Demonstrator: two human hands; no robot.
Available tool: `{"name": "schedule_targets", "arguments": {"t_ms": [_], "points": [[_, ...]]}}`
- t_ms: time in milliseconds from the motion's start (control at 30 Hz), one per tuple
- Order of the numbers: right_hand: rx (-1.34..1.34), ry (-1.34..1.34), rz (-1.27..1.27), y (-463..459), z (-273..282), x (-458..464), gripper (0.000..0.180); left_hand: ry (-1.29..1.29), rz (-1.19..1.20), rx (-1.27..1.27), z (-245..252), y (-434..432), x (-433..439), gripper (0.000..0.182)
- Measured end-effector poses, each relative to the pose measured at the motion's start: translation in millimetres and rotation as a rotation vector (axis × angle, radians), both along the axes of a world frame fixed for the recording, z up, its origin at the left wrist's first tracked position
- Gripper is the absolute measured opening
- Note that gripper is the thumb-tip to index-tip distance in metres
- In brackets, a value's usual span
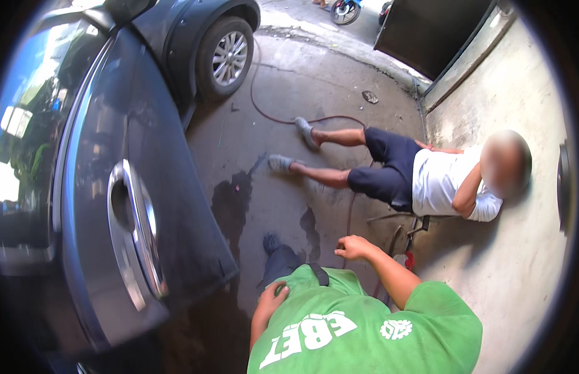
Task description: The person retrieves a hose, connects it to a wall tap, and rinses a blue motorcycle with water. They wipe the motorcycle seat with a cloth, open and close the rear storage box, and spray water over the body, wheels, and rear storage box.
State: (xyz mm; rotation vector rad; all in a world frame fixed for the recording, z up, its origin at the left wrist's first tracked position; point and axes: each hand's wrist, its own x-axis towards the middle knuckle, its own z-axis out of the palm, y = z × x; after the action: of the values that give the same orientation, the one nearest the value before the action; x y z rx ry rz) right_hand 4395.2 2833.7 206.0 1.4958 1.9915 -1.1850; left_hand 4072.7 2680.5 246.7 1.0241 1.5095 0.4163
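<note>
My left hand [271, 298] is low at the side of my green shirt [336, 322], its thumb apart from the fingers, with nothing seen in it. Out in front of my body is my right hand [355, 247], its fingers loosely bent and no object visible in it. To my left stands a dark car door [177, 224] with a chrome door handle [142, 233]. A dark shoe [271, 243] of mine shows on the wet concrete floor [275, 205].
Another person [439, 182] in a white shirt and dark shorts sits against the wall [514, 280], legs stretched towards the car. A reddish hose [266, 114] runs over the floor. The car's wheel [228, 56] is at upper left, and a dark metal gate [425, 32] stands at upper right.
</note>
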Motion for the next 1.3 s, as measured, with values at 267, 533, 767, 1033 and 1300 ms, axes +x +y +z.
{"name": "schedule_targets", "arguments": {"t_ms": [267, 533, 767, 1033, 1300], "points": [[-0.171, 0.101, -0.347, 118.9, 21.6, 34.4, 0.051, 0.198, 0.052, -0.154, 36.2, 267.1, -32.6, 0.047], [0.335, 0.186, -0.308, 435.7, 39.7, 60.4, 0.036, 0.459, -0.164, 0.12, 4.3, 537.1, -7.8, 0.051], [0.301, 0.673, -0.351, 728.5, 85.8, 24.7, 0.031, 0.559, -0.413, -0.098, -27.1, 750.6, 17.0, 0.055], [0.356, 0.515, -1.006, 1106.0, -6.6, 126.9, 0.034, 0.463, -0.629, -0.237, -83.0, 1108.2, 26.6, 0.05], [-0.47, -0.212, -1.74, 1033.3, -28.5, 212.6, 0.033, 0.427, -0.616, -0.351, -40.1, 1366.1, 4.5, 0.046]]}}
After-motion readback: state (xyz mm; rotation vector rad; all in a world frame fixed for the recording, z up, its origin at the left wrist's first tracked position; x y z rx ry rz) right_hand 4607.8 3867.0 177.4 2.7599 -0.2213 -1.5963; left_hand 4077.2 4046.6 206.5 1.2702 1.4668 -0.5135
